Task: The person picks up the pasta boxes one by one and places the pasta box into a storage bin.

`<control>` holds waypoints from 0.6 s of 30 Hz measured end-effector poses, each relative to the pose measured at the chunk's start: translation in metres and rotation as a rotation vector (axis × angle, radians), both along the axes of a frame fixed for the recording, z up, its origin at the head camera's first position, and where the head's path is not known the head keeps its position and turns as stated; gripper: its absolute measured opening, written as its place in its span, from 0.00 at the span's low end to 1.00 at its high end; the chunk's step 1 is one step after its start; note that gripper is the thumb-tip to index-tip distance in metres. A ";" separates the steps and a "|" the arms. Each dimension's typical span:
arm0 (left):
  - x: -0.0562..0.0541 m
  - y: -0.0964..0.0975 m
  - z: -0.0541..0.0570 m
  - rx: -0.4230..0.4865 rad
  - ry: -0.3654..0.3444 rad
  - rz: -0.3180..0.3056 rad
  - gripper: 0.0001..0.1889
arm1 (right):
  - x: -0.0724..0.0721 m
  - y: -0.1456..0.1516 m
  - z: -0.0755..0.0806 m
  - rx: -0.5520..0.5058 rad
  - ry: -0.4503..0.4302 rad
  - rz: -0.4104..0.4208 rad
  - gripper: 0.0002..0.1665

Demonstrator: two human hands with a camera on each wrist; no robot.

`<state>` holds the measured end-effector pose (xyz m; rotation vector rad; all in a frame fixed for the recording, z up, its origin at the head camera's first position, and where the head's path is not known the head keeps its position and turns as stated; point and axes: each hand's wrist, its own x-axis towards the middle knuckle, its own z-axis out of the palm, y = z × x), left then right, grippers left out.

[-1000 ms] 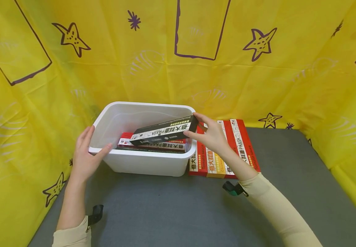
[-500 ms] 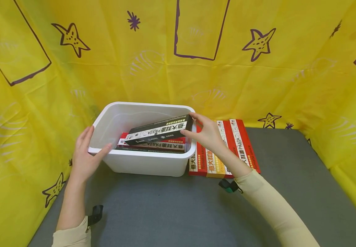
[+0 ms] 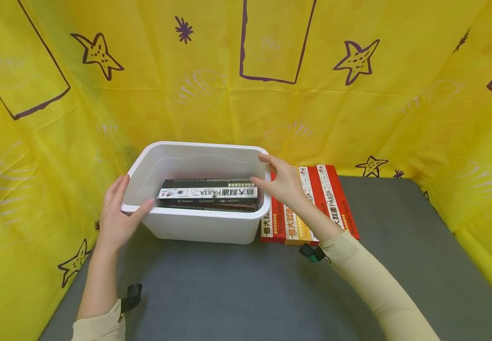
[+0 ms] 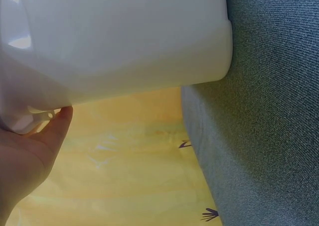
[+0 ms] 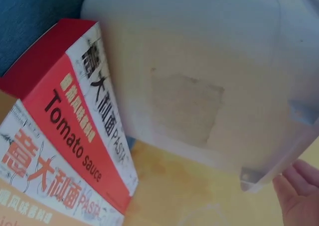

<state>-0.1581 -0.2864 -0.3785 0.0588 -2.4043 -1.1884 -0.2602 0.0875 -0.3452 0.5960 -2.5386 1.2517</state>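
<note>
My left hand (image 3: 118, 213) grips the left front corner of a white plastic bin (image 3: 203, 229), thumb over the rim. In the left wrist view its fingers (image 4: 57, 129) curl under the bin's lip. A black pasta box (image 3: 207, 183) with a white band lies inside, on top of other boxes that it mostly hides. At the bin's right rim is my right hand (image 3: 286, 184), its thumb and fingers spread apart and nothing held between them. The right wrist view shows that hand's fingers (image 5: 299, 178) beside the rim.
Right of the bin, several pasta boxes lie side by side: red tomato sauce boxes (image 3: 340, 208) and a yellow-orange one (image 3: 299, 227) among them. A yellow patterned cloth (image 3: 212, 104) hangs behind and at both sides. Grey fabric (image 3: 212, 289) covers the table.
The black pasta box, tilted in my right hand before, has been let go and lies down flat in the bin. My right hand moved slightly left. The left hand stayed put.
</note>
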 end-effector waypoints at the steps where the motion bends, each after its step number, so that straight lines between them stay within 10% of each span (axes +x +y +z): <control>1: 0.000 0.000 0.000 0.000 0.002 -0.003 0.44 | 0.000 0.000 0.000 -0.014 0.008 0.002 0.36; 18: -0.001 0.001 -0.002 0.034 0.048 -0.009 0.44 | 0.015 0.029 -0.006 -0.176 -0.023 0.021 0.32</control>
